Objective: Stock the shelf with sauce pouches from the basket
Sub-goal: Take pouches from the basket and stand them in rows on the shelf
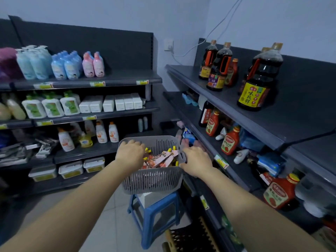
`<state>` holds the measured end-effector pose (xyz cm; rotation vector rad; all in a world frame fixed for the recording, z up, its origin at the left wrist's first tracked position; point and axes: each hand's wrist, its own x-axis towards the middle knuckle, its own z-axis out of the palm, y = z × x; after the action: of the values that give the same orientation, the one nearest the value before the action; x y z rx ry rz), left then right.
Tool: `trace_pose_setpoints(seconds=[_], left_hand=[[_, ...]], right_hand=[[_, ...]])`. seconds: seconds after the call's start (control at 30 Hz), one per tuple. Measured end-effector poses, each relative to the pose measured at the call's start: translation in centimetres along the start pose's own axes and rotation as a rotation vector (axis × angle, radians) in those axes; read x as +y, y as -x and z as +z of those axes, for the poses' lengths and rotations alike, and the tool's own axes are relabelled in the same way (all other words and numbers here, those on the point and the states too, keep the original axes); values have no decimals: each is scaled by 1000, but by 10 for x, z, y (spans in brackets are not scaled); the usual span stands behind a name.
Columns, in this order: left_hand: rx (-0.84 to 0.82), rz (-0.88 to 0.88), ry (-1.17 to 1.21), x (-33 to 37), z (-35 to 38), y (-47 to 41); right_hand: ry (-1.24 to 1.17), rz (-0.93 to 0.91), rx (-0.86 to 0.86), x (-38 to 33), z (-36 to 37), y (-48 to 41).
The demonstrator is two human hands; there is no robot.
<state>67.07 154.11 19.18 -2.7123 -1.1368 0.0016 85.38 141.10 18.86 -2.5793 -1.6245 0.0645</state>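
Note:
A grey slotted plastic basket point(152, 180) sits on a blue stool point(154, 220) in the aisle. Inside it lie several pink sauce pouches point(161, 158) with yellow caps. My left hand point(130, 154) rests over the basket's left rim, its fingers curled down inside among the pouches; what they hold is hidden. My right hand point(195, 159) grips the basket's right rim. The dark shelf point(203, 140) on the right carries red ketchup bottles point(230, 141).
Large soy sauce bottles point(254, 84) stand on the right unit's top shelf. The left shelving point(91, 115) holds lotion bottles, white boxes and tubs. A white box lies under the basket on the stool. A brush lies on the tiled floor by the stool.

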Motion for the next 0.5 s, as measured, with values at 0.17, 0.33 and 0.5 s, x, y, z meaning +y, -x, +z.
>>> trace_pose_setpoints(seconds=[0.17,0.33,0.5], left_hand=[[-55,3,16,-16,34,-50],[-136,26,12,-23,77,-112],[-219,59,31,-23,117,-165]], right_hand=[[-11,-13,-24,-1,35,-59],[-37,6,-52,8,73,-118],[-56,40,-159,22,106,-166]])
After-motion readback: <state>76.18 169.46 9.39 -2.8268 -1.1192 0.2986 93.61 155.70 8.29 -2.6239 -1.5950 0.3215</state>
